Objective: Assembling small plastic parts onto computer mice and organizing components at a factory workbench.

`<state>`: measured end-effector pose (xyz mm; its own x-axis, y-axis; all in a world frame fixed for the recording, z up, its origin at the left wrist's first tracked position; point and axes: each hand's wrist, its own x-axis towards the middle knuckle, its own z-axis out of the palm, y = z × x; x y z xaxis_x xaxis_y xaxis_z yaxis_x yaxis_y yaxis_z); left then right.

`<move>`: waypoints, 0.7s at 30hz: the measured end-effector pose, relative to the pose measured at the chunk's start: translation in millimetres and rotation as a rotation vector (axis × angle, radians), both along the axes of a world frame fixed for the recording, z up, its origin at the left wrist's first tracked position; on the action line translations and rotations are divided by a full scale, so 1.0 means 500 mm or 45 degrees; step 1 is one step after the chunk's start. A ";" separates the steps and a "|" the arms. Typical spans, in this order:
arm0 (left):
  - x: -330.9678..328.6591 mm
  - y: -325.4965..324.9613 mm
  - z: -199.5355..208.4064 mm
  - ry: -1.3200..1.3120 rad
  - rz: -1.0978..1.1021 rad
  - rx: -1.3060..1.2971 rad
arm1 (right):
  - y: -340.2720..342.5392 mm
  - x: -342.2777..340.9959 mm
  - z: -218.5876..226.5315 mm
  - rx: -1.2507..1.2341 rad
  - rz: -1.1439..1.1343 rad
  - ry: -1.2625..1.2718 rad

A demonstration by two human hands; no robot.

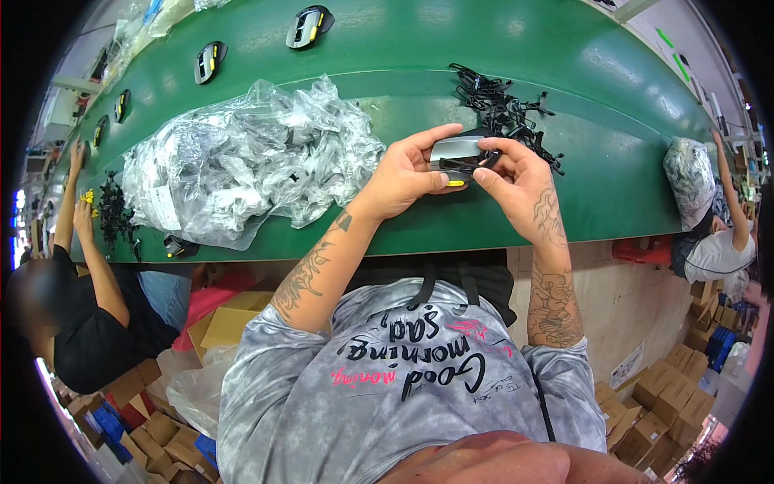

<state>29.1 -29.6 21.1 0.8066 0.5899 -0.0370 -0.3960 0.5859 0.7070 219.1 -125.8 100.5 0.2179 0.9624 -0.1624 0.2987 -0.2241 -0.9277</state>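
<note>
Over the near side of the green work surface, my left hand (407,173) grips a grey and black computer mouse (458,148). Its thumb lies along the mouse's near side, beside a yellow strip (456,184). My right hand (520,181) pinches a small black plastic part (477,163) against the mouse; the fingers partly cover this piece. Just beyond the right hand lies a loose heap of thin black plastic parts (492,93). A big clear plastic bag (258,161), stuffed with small wrapped items, sits left of my left hand.
Further mice (310,27) stand spaced along the far left of the green surface (403,48). At left, a co-worker's hand (84,216) holds yellow pieces near black parts (117,211). Another co-worker (717,250) is at far right, beside a filled bag (688,181). Cardboard boxes (665,387) stand below.
</note>
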 end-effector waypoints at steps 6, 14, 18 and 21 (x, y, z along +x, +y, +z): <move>-0.003 0.000 -0.003 0.090 0.000 0.131 | 0.013 0.003 0.008 0.009 0.084 -0.174; -0.002 -0.003 -0.002 0.051 0.035 0.165 | 0.018 -0.014 0.026 -0.075 -0.005 -0.379; -0.013 -0.006 -0.007 0.179 0.102 0.194 | 0.018 -0.057 0.043 0.033 -0.149 -0.554; -0.006 -0.014 -0.004 0.078 0.137 0.160 | 0.020 -0.051 0.041 0.146 -0.182 -0.809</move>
